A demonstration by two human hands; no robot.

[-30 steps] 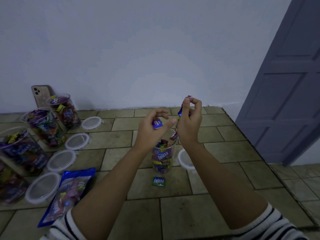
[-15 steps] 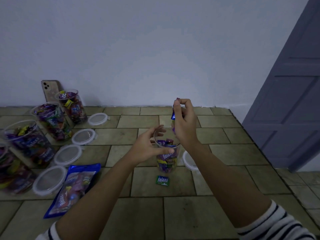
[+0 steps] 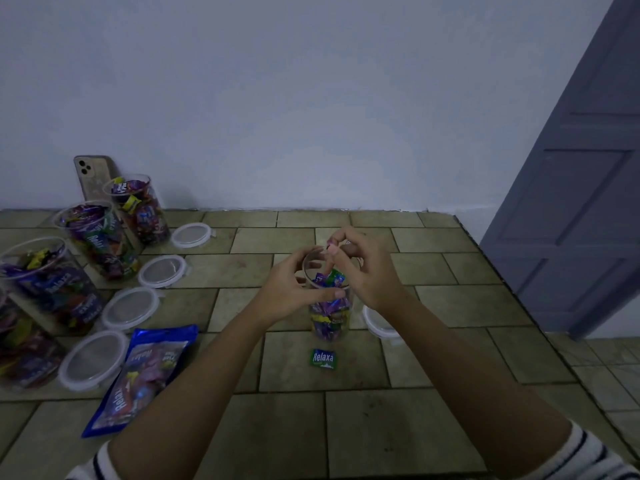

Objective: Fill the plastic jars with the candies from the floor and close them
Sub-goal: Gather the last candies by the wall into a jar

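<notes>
The tiled floor point(image 3: 415, 358) is carrying filled jars point(image 3: 100, 237) at the left, loose lids point(image 3: 130, 308) beside them and a blue candy bag point(image 3: 145, 372). The left hand point(image 3: 287, 294) is gripping the part-filled plastic jar point(image 3: 330, 317) at the middle, fingers point(image 3: 306, 252) curling round its rim. The right hand point(image 3: 369, 275) is hovering over its mouth, fingers bent; whether they are pinching anything, I cannot tell. A green candy point(image 3: 322, 357) is lying just before the jar.

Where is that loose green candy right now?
The green candy lies on the floor tiles near the head view's centre, just on the camera's side of the open jar, which is partly filled.
</notes>
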